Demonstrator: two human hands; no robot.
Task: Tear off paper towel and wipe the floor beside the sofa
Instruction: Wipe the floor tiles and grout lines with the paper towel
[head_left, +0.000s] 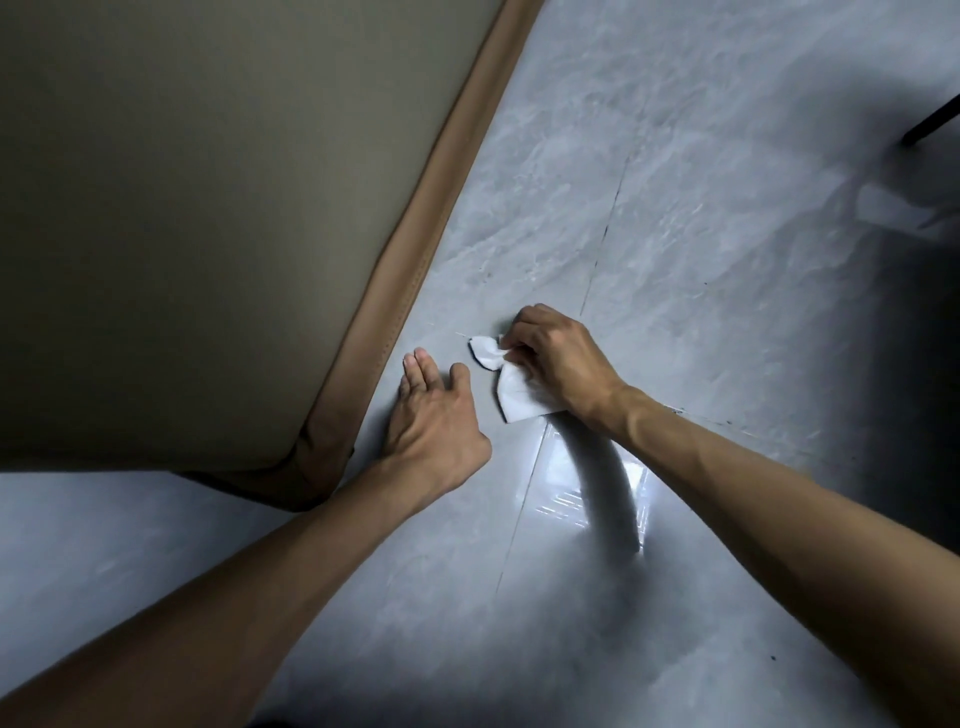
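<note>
The paper towel (511, 387) lies bunched on the grey tiled floor (675, 260), just beside the sofa. The right hand (556, 358) has its fingers curled round the wad, pinching it near the top while the heel of the hand pins the lower flap to the tile. From the towel, the left hand (434, 415) sits at about eight o'clock, fingers straight and flat on the floor, holding nothing (it looks like a prop for the person's weight). The sofa (208, 208) fills everything from nine round to eleven o'clock, and its tan edging (415, 270) runs down to the floor close to the left fingertips. A grout line (602, 244) runs off at one o'clock, and a few dark specks (675, 410) show at three o'clock, by the right wrist. Wiping seems to be the step in hand. To do it well, I'd press the wad flatter so more paper meets the tile, sweep along the sofa's foot and out toward those specks, and turn to a clean face once the paper greys.
</note>
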